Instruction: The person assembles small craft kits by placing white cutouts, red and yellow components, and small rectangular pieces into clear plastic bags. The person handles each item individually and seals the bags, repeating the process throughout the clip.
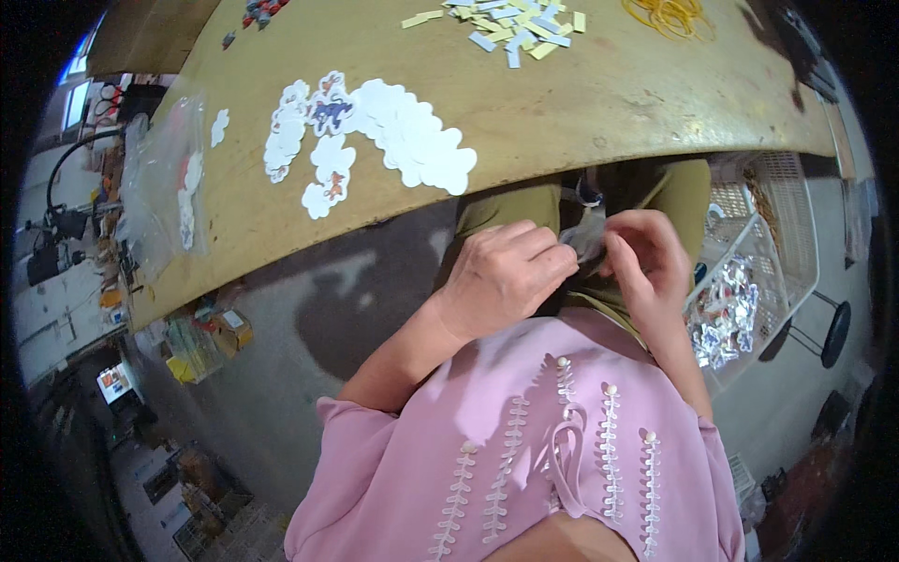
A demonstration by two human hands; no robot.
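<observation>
Closest to the camera, a pink blouse [524,450] with rows of white trim and small pearl-like buttons fills the lower middle of the view. Both bare forearms rise from it and meet over the person's lap, just below the table edge. The left hand [506,276] is curled, its fingertips pinched on one side of a small clear plastic packet [588,239]. The right hand [651,258] meets it from the other side, fingers closed on the same packet — the two hands are almost touching, with the packet between them. What the packet holds is too small to make out.

Behind the hands, olive-green trousers [506,206] show at the knees. To the person's right stands a white plastic basket [796,234] with shiny filled packets [726,318] heaped in its lower part.

Further off, a worn wooden table [581,103] curves across the upper view. On it lies a fanned spread of white cloud-shaped cutouts [403,140], a few with coloured prints face up. A clear plastic bag [164,178] rests near the table's left edge. At the far side sit a scatter of small yellow and pale-blue paper strips [510,23] and — toward the right — a pile of yellow rubber bands [667,14].
</observation>
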